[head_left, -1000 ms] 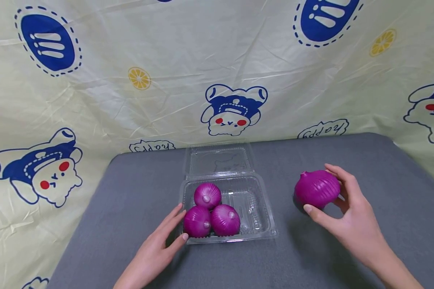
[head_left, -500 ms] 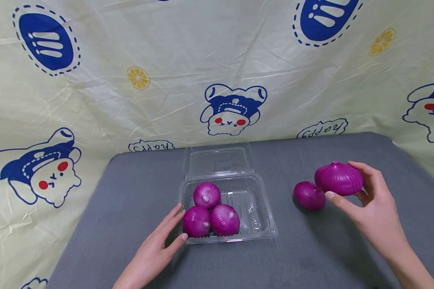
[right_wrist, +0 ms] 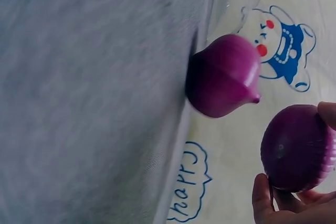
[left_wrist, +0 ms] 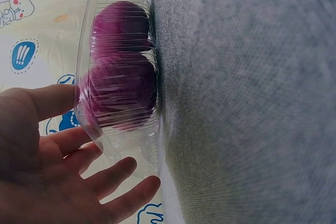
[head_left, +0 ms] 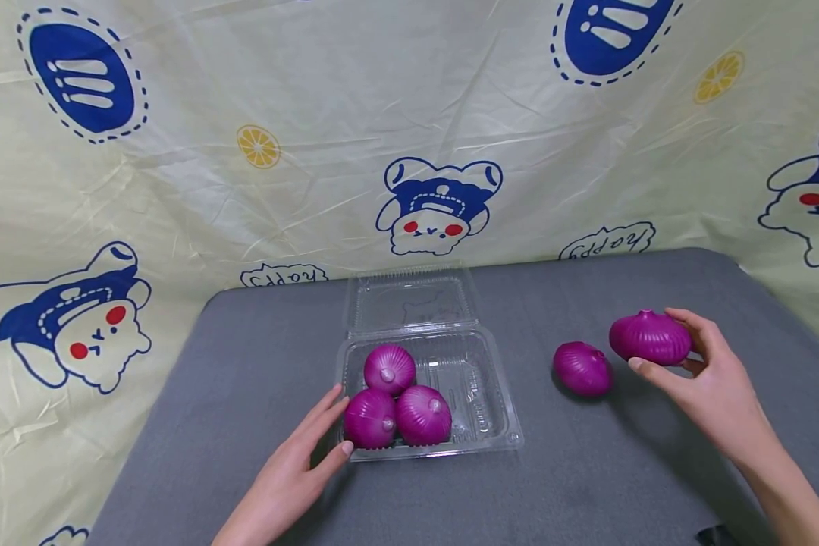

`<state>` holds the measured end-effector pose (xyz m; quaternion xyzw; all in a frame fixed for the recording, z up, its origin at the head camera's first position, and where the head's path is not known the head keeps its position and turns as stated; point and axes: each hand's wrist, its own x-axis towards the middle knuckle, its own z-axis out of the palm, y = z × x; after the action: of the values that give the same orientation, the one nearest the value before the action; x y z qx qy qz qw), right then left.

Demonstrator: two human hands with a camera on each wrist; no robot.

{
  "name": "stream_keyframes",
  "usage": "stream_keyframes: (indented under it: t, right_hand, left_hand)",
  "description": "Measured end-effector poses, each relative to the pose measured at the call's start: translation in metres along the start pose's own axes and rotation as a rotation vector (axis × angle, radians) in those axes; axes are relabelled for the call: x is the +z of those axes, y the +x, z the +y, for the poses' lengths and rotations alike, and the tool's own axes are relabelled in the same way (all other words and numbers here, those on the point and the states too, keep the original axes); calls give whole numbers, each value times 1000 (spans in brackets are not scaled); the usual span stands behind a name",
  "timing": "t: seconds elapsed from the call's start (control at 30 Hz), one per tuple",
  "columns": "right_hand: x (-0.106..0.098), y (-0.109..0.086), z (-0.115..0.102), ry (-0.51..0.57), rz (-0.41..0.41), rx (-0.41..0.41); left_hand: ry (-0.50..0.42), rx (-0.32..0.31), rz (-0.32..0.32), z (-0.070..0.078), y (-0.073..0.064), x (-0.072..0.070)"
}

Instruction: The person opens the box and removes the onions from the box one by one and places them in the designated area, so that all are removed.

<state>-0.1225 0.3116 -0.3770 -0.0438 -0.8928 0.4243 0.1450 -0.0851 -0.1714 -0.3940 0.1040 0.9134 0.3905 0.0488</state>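
Purple round onion (head_left: 648,337) pinched in my right grip (head_left: 713,383); toward surface's (head_left: 450,500) left edge, clear plastic clamshell (head_left: 474,394), nearer loose-fingered left grip (head_left: 290,466).

Left fingers (head_left: 325,422) spread, right fingers (head_left: 706,331) curled

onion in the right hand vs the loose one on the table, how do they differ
The held onion is lifted off the table in the right hand; the loose onion rests on the table, untouched. In the head view, the held onion looks broader and flatter, the loose onion rounder. The held onion's tip points up, while the loose onion's tip leans to one side. Both are purple and shiny.
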Motion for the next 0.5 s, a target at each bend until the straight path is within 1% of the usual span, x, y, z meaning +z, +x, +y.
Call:
stream_keyframes:
  t: [0.2,0.33,0.5]
  right_hand:
    - [-4,6,14,-74,-45,26]
    - [-5,9,21,-105,-99,42]
    - [-5,11,28,-134,-161,38]
  left_hand:
    - [10,0,3,0,0,0]
    - [12,-6,0,0,0,0]
    - [7,-9,-2,0,0,0]
